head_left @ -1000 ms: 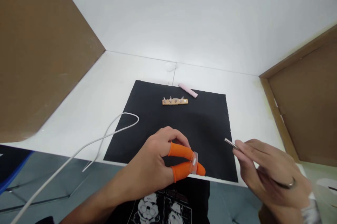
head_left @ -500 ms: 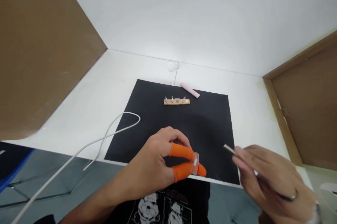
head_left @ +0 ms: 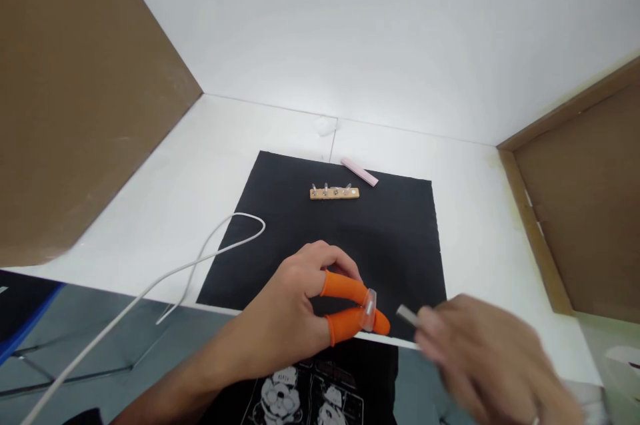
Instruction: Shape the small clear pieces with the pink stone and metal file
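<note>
My left hand [head_left: 300,305], in orange finger cots [head_left: 345,324], pinches a clear nail tip [head_left: 369,310] between thumb and finger above the front edge of a black mat [head_left: 280,245]. To the right, my right hand [head_left: 485,352] is blurred by motion. Its fingers close on a thin, flat, light-grey stick [head_left: 409,315], whose free end points at the nail tip without touching it. Farther back on the mat lies a small wooden strip [head_left: 327,196] with several clear nail tips standing along it.
Behind the wooden strip, a pink bar [head_left: 360,172] lies across the mat's back edge. A white cable [head_left: 170,272] loops over the left side of the mat and table. Brown panels [head_left: 85,98] flank the white table, and a white wall [head_left: 350,32] rises behind.
My right hand has moved left with the grey stick, bringing its end closer to the nail tip. My left hand stays practically in place, still pinching the nail tip.
</note>
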Demonstrator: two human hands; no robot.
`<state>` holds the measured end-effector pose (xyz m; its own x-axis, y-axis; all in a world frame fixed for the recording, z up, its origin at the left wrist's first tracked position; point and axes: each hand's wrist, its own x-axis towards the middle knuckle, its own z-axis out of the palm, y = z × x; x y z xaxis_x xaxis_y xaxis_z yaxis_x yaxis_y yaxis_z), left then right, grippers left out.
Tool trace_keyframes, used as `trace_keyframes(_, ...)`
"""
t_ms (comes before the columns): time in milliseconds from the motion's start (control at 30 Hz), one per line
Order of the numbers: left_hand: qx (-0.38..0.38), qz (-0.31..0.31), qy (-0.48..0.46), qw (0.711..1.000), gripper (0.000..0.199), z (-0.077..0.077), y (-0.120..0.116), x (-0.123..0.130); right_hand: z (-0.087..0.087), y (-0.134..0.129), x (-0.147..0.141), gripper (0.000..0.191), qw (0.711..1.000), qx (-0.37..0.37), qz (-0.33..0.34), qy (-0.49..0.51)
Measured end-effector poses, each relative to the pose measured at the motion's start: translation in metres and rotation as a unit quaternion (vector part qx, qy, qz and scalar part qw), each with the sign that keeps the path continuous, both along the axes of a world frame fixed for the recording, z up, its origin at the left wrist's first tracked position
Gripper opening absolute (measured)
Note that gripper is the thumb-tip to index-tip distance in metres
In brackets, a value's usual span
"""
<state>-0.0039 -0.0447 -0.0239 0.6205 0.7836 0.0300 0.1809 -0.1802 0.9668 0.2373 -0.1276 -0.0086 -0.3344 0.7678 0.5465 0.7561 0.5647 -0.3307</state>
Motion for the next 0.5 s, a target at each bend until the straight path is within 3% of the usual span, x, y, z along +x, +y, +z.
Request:
trace_keyframes(67,-0.001,-0.003,0.002,1.000,0.008,0.000,-0.001,0.000,-0.001,-0.008,-0.009,0.015,1.000,-0.001,0.029,0.004)
trace_keyframes(133,-0.003,-0.005,0.003,1.000,0.008,0.000,-0.001,0.000,-0.007,-0.010,-0.005,0.017,1.000,0.017,0.000,0.004)
trace_keyframes(233,-0.010,-0.008,0.007,1.000,0.011,0.003,-0.002,-0.001,-0.018,-0.001,0.017,0.037,0.995,0.076,-0.058,0.014)
trace_keyframes(300,-0.012,-0.005,0.010,1.000,0.010,0.003,-0.001,-0.001,-0.017,0.005,0.023,0.046,0.993,0.098,-0.061,0.022)
trace_keyframes(433,-0.008,0.001,-0.003,1.000,0.007,0.001,0.002,0.000,0.000,0.004,-0.007,0.028,1.000,0.001,-0.023,0.012)
trace_keyframes(467,-0.009,0.001,-0.004,1.000,0.007,0.000,0.002,0.000,0.004,0.002,-0.016,0.024,1.000,-0.010,0.019,0.004)
trace_keyframes(500,-0.008,-0.001,-0.004,1.000,0.007,-0.001,0.003,0.000,0.007,0.000,-0.023,0.025,0.999,0.034,0.026,0.029)
